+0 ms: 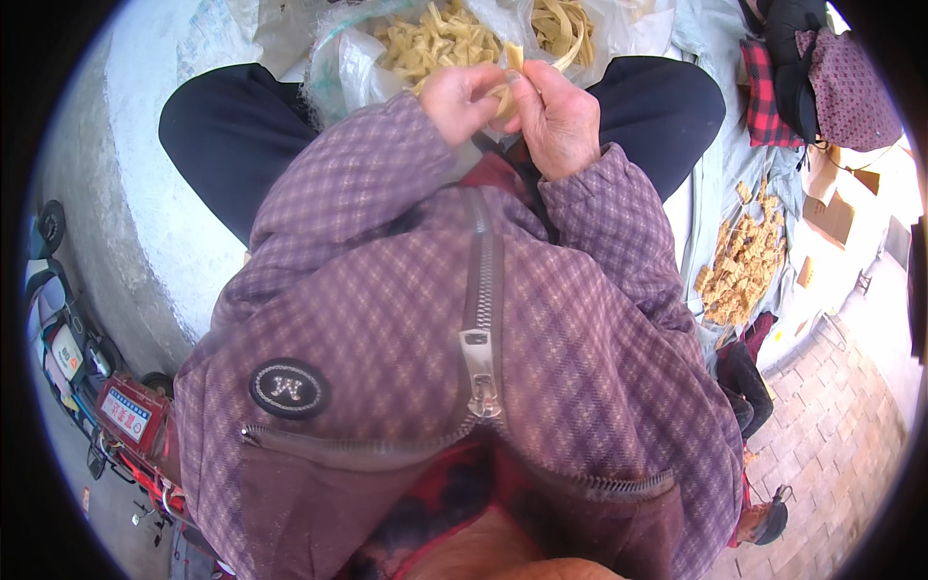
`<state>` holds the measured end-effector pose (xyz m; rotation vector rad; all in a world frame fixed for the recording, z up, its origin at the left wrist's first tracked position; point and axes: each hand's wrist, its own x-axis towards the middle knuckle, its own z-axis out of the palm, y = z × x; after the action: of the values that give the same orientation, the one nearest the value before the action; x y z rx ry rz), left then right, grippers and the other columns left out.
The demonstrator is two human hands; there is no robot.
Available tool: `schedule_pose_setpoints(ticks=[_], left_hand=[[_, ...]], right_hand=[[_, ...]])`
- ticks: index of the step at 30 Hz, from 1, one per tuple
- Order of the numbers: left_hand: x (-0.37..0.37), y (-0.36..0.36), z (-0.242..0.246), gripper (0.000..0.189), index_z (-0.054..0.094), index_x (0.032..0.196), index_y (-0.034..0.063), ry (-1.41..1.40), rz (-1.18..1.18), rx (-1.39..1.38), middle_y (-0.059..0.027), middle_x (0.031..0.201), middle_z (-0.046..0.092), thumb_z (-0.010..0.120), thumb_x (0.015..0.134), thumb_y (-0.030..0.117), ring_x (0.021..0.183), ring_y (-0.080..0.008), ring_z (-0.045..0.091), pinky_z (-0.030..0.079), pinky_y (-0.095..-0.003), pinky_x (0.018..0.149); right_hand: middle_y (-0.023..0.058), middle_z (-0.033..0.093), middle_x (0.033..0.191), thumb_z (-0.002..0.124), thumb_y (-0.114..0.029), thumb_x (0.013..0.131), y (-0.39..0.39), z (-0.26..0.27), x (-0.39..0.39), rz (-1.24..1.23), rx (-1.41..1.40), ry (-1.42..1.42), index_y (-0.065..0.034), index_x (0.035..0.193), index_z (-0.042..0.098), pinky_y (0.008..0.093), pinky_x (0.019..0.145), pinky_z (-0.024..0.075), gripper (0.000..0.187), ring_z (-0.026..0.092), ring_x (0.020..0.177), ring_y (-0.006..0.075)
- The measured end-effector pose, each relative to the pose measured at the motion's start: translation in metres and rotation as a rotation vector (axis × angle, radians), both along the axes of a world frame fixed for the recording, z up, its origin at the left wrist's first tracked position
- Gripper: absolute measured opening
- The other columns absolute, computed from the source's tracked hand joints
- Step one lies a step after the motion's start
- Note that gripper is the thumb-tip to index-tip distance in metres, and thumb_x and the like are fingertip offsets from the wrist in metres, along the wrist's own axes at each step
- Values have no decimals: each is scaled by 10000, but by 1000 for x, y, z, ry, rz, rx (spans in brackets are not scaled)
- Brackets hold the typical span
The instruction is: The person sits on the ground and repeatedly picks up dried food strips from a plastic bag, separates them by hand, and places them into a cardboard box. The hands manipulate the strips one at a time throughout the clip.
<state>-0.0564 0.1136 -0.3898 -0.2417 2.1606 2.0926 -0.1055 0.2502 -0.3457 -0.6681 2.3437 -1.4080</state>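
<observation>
My left hand (458, 105) and my right hand (558, 119) meet in front of me, between my bent knees. Pinched between both hands is a flat, pale yellow strip (515, 55), its end sticking up past my right thumb. Part of the strip is hidden by my fingers. Just beyond my left hand, folded yellow pieces (442, 40) are heaped in a clear plastic bag (355, 58). Past my right hand lie long, loose yellow strips (562, 32) in a coil on clear plastic. What the strips are made of I cannot tell.
To the right, folded yellow-brown pieces (743, 261) lie piled on a grey sheet (707, 196). Beside them stands a cardboard box (830, 217). Dark and patterned clothing (855, 90) shows at the upper right. A red vehicle (130, 413) stands at the lower left.
</observation>
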Motion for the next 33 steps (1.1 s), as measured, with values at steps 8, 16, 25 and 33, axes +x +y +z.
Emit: schedule_pose_setpoints(ticks=[8,16,25,33], left_hand=[[-11,-10,29,463,552,1097,64,272,30,-115,-105,1127,483,461,700,-157,951,-209,549,442,-258,800],[-10,-30,18,277,549,1021,34,440,-207,-698,-26,932,589,532,770,-81,852,-141,579,460,-250,733],[-12,-36,11,198,577,1015,30,-143,-32,166,-16,896,620,580,817,34,821,-87,598,482,-221,747],[-5,-31,6,288,532,1028,28,250,-84,-317,-14,924,543,590,751,-28,825,-108,577,475,-225,720]], right_hand=[[50,608,663,447,-172,921,9,-8,-15,55,-259,-757,16,873,568,198,414,393,229,529,466,67],[45,595,694,520,-204,901,3,-10,-7,57,-214,-668,13,993,535,180,435,398,236,515,491,60],[80,633,844,556,-120,877,1,-8,-3,0,-161,-350,29,1046,571,214,601,501,226,631,670,130],[109,595,1049,536,-68,873,15,-40,-15,12,-594,-1038,32,1065,563,369,943,440,219,562,1019,191]])
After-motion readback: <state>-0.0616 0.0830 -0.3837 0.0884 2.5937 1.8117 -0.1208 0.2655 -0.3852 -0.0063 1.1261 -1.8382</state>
